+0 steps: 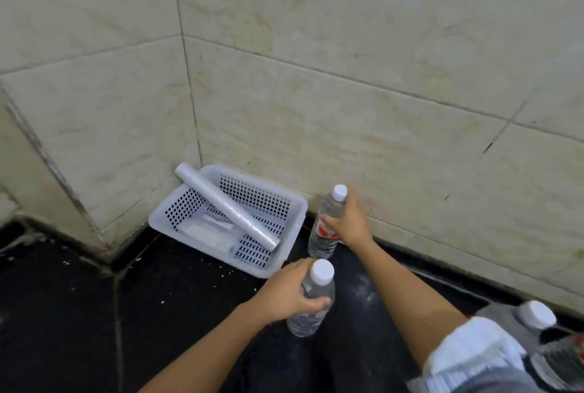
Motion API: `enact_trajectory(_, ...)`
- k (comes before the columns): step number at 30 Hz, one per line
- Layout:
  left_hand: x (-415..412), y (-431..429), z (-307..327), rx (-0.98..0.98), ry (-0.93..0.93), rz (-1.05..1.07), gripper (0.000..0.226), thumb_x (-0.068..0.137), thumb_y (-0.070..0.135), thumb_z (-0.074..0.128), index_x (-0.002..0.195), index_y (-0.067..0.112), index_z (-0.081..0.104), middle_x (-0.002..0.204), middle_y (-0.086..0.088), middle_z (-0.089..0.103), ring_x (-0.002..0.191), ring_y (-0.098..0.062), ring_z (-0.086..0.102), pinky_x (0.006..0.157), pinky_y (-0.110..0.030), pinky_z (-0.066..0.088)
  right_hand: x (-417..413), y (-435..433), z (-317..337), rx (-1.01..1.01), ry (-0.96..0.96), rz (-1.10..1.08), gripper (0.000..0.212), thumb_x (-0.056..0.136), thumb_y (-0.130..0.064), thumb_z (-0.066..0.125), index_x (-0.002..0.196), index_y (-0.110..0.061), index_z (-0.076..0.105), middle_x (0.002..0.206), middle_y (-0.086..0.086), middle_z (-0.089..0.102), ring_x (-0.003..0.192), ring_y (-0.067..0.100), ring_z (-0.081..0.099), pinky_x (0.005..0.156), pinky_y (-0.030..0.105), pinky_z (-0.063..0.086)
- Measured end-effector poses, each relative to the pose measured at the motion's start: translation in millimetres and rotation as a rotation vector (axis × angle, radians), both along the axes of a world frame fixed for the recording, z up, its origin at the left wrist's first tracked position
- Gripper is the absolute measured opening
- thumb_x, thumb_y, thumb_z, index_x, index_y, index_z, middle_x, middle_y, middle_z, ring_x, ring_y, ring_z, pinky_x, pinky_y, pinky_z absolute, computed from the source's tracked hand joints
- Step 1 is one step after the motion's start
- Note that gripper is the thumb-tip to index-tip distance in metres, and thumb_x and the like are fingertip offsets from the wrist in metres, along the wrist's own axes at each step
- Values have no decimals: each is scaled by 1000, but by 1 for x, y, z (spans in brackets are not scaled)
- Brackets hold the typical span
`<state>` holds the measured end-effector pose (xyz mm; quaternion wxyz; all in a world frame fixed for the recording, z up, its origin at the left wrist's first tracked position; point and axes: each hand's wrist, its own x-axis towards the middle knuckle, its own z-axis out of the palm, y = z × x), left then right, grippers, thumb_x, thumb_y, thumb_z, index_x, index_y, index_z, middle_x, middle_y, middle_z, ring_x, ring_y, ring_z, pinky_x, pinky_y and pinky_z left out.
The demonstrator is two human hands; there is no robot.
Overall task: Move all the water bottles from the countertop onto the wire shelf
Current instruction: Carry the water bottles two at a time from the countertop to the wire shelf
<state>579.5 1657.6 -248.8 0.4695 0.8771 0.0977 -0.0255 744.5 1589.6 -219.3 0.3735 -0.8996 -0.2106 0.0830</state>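
Two clear water bottles with white caps stand on the black countertop (pixel 79 313). My left hand (pixel 290 291) grips the nearer bottle (pixel 311 304) around its shoulder. My right hand (pixel 347 222) grips the farther bottle (pixel 328 222), which has a red label and stands close to the tiled wall. More capped bottles (pixel 537 326) show at the bottom right corner, partly hidden by my right sleeve. No wire shelf is in view.
A white perforated plastic basket (pixel 284 253) sits in the corner left of the bottles, holding a grey roll (pixel 227 206) and small packets. Beige tiled walls (pixel 379 92) close off the back and left.
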Motion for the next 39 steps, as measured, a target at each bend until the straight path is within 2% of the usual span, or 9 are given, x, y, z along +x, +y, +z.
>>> enact_trajectory(3,4,3,-3,-107,13,-5,42,69,30,73,99,37,45,94,18,57,92,1,56,80,-14,41,8,8,-15,152,107,-87,67,66,-16,80,121,-9,41,122,14,54,113,30,53,95,45,45)
enact_trajectory(8,6,3,-11,-140,-5,2,43,68,27,75,93,43,44,90,18,59,86,10,55,75,-7,40,18,12,-34,232,194,-62,64,62,-12,81,110,-18,39,119,14,55,110,29,54,96,47,46)
enact_trajectory(11,6,3,-13,-150,-22,31,45,67,26,76,98,39,47,91,17,59,89,5,57,80,-14,44,16,8,-40,245,174,-50,68,64,-12,80,121,-13,41,119,9,56,107,24,54,95,43,46)
enact_trajectory(16,-3,-2,-11,-137,-25,29,60,59,23,82,107,32,47,99,15,59,95,-1,57,84,-18,46,-7,-16,-35,217,134,-68,56,65,-10,77,112,-11,47,104,5,56,96,20,55,80,32,45)
enact_trajectory(19,-9,-7,-9,-134,-49,42,64,57,23,83,108,33,46,103,11,60,97,-3,59,85,-22,49,-24,-35,-31,166,158,-90,60,67,-14,76,118,-13,45,112,7,59,100,22,56,80,30,42)
enact_trajectory(26,-29,-13,-5,-127,-74,218,53,58,24,81,101,29,51,99,3,65,94,-14,62,86,-37,51,-75,-90,-5,-25,126,-196,72,68,-28,76,126,-14,37,121,12,57,109,32,56,88,39,46)
enact_trajectory(29,-44,-11,2,-163,-79,242,49,58,24,81,93,38,49,97,2,66,93,-18,63,87,-41,52,-103,-109,6,23,95,-267,69,68,-26,76,124,-13,38,119,11,58,107,30,56,87,38,46)
enact_trajectory(34,-73,-5,14,-205,-120,215,49,58,26,82,97,29,53,94,3,67,90,-17,64,87,-43,52,-156,-129,20,109,72,-299,67,68,-22,77,123,-14,37,105,0,51,107,22,53,88,34,44)
enact_trajectory(39,-105,-2,15,-190,-102,135,53,44,46,76,91,33,55,89,4,69,86,-14,66,82,-42,54,-216,-156,20,76,67,-269,64,61,-27,80,111,-20,41,103,-2,58,102,18,57,90,36,48)
